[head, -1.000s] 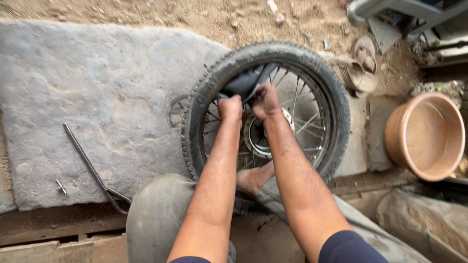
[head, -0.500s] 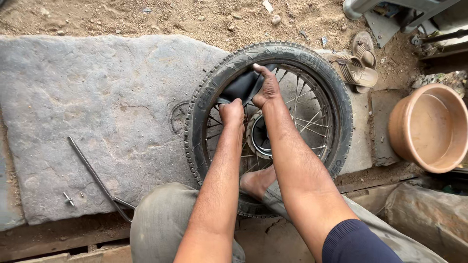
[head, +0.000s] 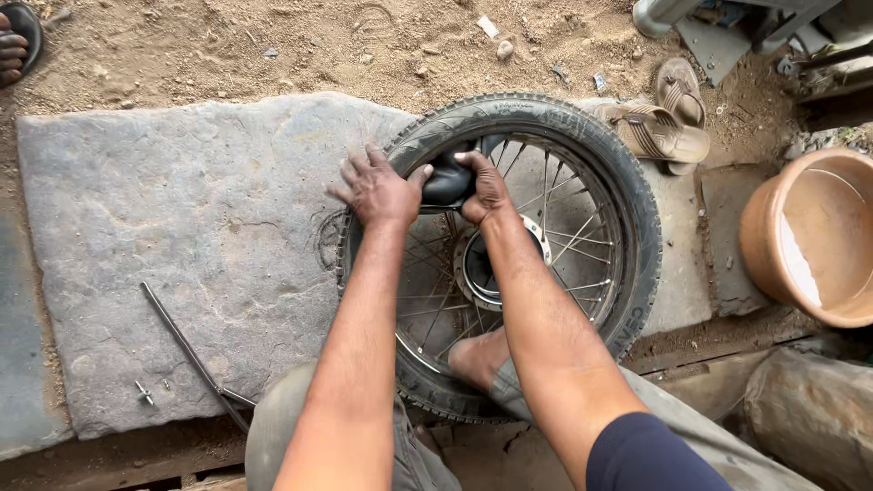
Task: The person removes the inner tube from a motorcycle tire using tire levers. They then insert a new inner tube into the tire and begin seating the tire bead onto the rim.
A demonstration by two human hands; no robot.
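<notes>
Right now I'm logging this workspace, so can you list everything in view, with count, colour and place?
Spoked wheel with tyre: one, black, flat on the slab, right of centre.
Inner tube: one, black, bulging from the tyre at its upper left.
Stone slab: one, grey, left and centre.
Metal rod: one, dark, on the slab, lower left.
Sandals: two, brown, upper right.
Basin: one, terracotta, right edge.
Another person's foot: one, top left corner.
Own foot: one, bare, on the spokes.
Left hand: on the tyre's edge.
Right hand: gripping the tube.
</notes>
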